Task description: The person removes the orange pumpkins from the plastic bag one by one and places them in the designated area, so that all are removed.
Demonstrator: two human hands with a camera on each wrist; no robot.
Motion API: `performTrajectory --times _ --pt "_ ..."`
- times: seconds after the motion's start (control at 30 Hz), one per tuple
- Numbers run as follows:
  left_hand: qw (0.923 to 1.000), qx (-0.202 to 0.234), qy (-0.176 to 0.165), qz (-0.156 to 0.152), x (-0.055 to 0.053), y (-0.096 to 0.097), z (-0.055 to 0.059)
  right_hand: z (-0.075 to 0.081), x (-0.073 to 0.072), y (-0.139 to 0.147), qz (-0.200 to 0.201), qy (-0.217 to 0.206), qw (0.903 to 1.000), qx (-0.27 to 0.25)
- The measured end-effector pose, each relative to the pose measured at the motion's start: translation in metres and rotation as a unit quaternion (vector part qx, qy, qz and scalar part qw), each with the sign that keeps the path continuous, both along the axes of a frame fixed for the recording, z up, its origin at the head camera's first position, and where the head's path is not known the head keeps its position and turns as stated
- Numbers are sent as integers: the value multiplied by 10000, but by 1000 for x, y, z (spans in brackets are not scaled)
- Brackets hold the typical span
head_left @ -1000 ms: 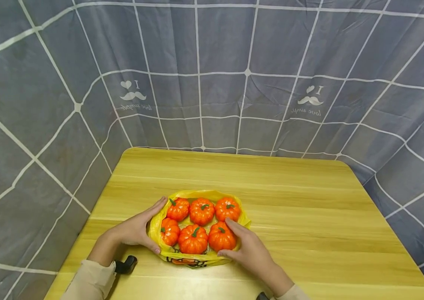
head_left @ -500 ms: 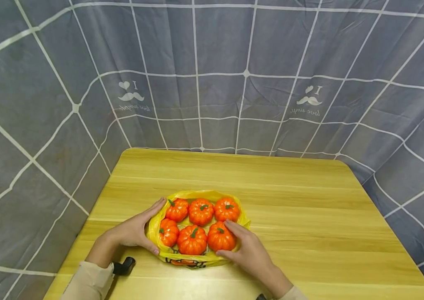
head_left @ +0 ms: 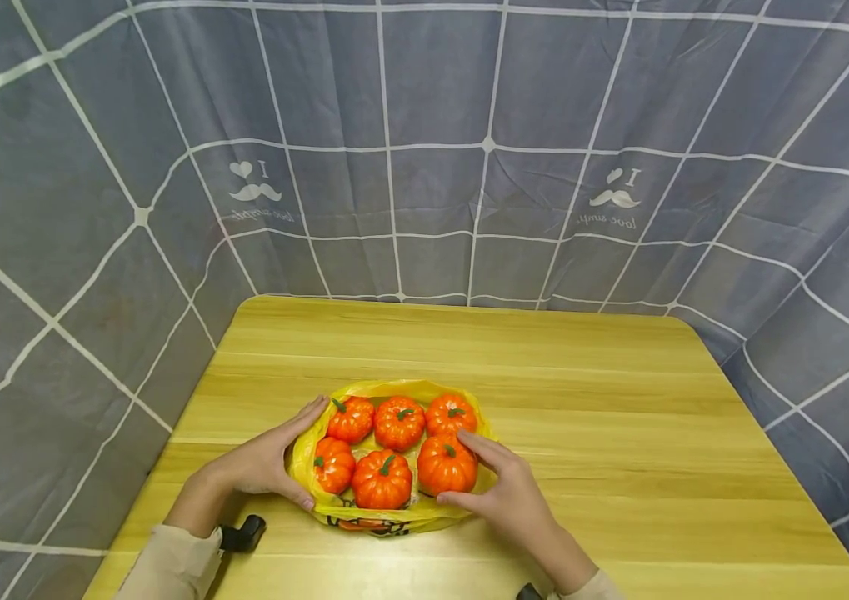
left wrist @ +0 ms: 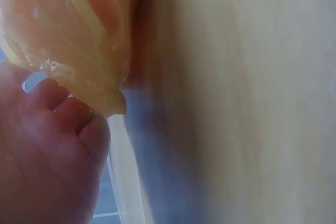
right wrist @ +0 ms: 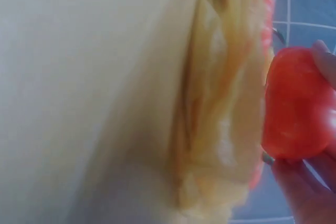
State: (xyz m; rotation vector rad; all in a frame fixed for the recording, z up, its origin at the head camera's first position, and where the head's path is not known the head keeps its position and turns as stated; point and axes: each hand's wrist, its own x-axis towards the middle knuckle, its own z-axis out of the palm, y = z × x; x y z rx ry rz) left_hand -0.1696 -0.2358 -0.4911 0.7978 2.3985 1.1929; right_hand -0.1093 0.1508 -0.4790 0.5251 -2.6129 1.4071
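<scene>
A yellow plastic bag (head_left: 306, 475), its mouth spread wide, holds several small orange toy pumpkins (head_left: 382, 481) with green stems. My left hand (head_left: 262, 461) holds the bag's left side, fingers at the back and thumb at the front; in the left wrist view its fingers (left wrist: 68, 114) meet the crinkled plastic. My right hand (head_left: 514, 500) grips the front right pumpkin (head_left: 446, 464) between thumb and fingers. The right wrist view shows this pumpkin (right wrist: 296, 103) raised to about the bag's rim, beside the yellow plastic (right wrist: 226, 119).
The bag rests on a wooden table (head_left: 604, 433) near its front. A grey curtain (head_left: 439, 192) with white grid lines surrounds the table at the back and sides. Black wrist straps (head_left: 244, 533) sit at the sleeves.
The front right pumpkin has come up slightly in my right hand, away from its neighbours. The left hand keeps its place on the bag. The head view has shifted a little.
</scene>
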Motion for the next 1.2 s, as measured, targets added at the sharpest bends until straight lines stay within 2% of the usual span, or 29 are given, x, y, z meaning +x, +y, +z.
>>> performTrajectory --times 0.2,0.33,0.5,0.73,0.87,1.1,1.2 --pt "10000 63 19 -8 1 -1 1 11 -9 18 -49 405 9983 -409" --pt "10000 84 4 -18 1 -1 0 14 -18 39 -403 450 9963 -618" --pt "10000 49 -14 12 2 -2 0 11 -31 71 -1039 276 9921 -648" --pt "10000 61 -27 21 3 -3 -1 1 -47 118 -1722 -22 9842 -406" --pt "10000 -4 -38 36 4 -3 -1 -6 -53 144 -2167 -495 9744 -339" --pt "9999 53 -137 5 -1 1 0 -8 -59 189 -2892 -870 9533 -17" --pt "9999 43 -135 5 -1 1 0 -6 -63 204 -3153 -1107 9425 -90"
